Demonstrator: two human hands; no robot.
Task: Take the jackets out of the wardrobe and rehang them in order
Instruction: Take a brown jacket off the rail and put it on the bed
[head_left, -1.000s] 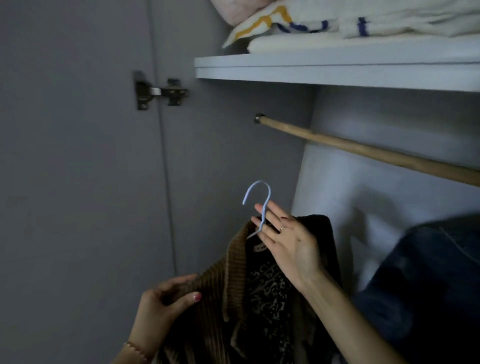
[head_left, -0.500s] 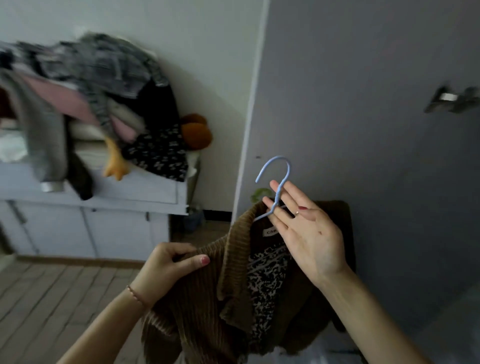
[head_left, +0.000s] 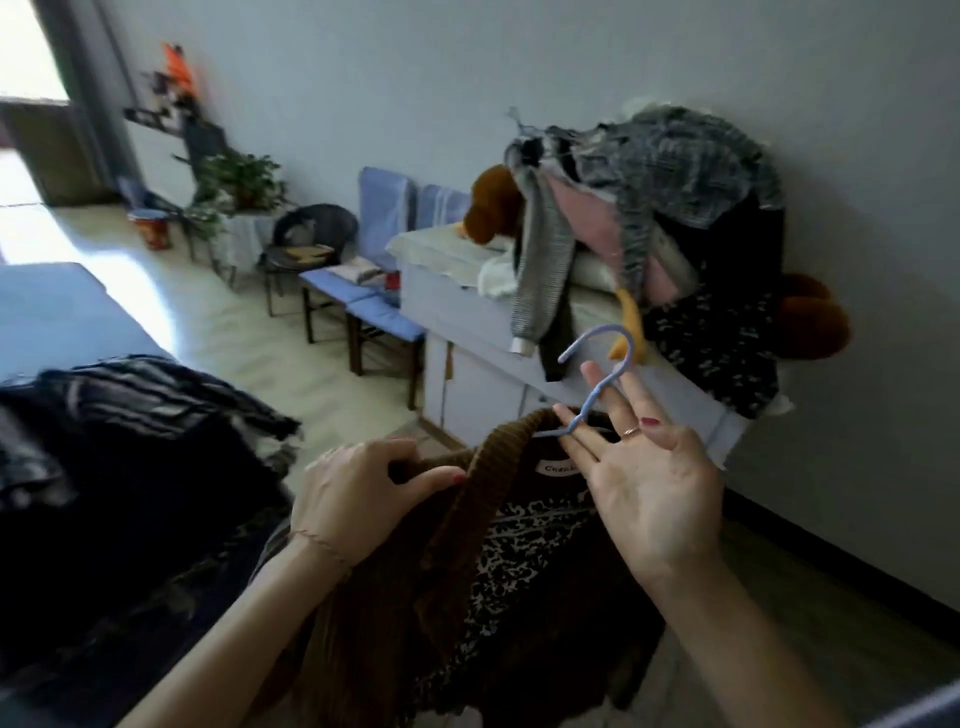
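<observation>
A brown ribbed corduroy jacket (head_left: 415, 561) with a leopard-print lining hangs from a pale blue plastic hanger (head_left: 597, 374) in front of the person, low in the middle of the view. Its collar stands folded outward, the cord ridges running lengthwise, and a small white label with dark lettering sits at the neck. The lining is speckled black on cream and falls loosely inside the open front.

The right hand (head_left: 654, 483) is held palm toward the camera with fingers spread; the hanger's thin neck passes between two of them, the curved hook rising above the fingertips. A ring sits on one finger. The left hand (head_left: 358, 499) is curled closed on the jacket's left shoulder, thumb pressed over the ribbed cloth, a thin bracelet at the wrist.

To the left lies a dark heap of striped and black garments (head_left: 124, 467). Behind, a white cabinet (head_left: 467, 384) against the wall carries a pile of grey, pink and black clothes (head_left: 665, 208) with a brown plush toy (head_left: 491, 208).
</observation>
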